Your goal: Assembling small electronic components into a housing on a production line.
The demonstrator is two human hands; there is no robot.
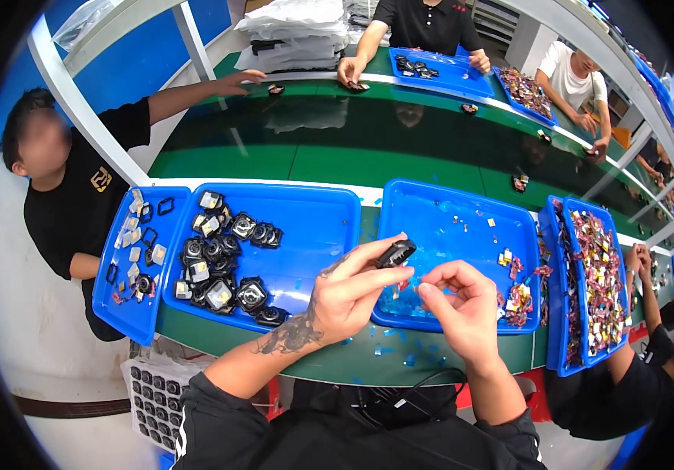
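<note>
My left hand grips a small black watch case between thumb and fingers, tilted on its edge. A bit of reddish wire or part shows just under it, too small to name. Close on the right, my right hand is closed in a pinch; what its fingertips hold, if anything, I cannot make out. Both hands are over the near edge of a blue tray with scraps of blue film and small wired electronic parts. Left of it, another blue tray holds black watch cases.
At the far left, a blue tray holds frames and pale parts. Stacked trays of wired parts stand at the right. Behind runs a green conveyor belt with scattered pieces. Co-workers sit around it. A metal post rises at the left.
</note>
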